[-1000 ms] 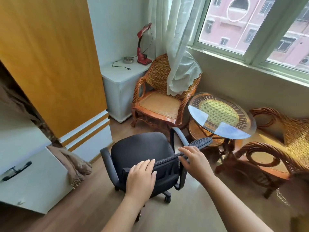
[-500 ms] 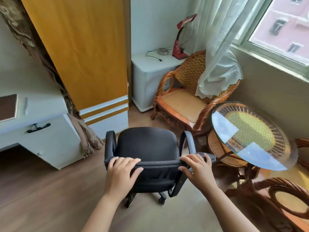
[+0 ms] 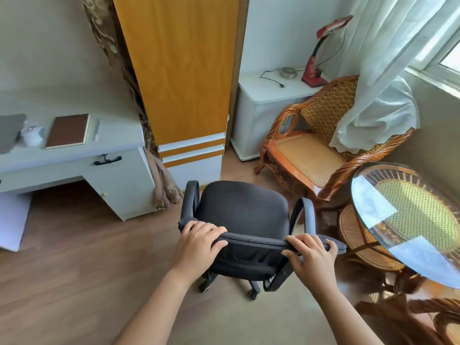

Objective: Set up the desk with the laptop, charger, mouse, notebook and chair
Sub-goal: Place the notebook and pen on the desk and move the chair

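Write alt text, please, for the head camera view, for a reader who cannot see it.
Both hands, left hand and right hand, grip the top of a black office chair's backrest on a wooden floor. To the left stands a white desk bearing a brown notebook, a white mouse and part of a grey laptop. Right: a rattan armchair and glass-topped table.

Single head-worn wide-angle view, looking forward and down, close above the chair; desk at left

White tabletop: brown notebook near right edge, white mouse just left, grey laptop at far left.
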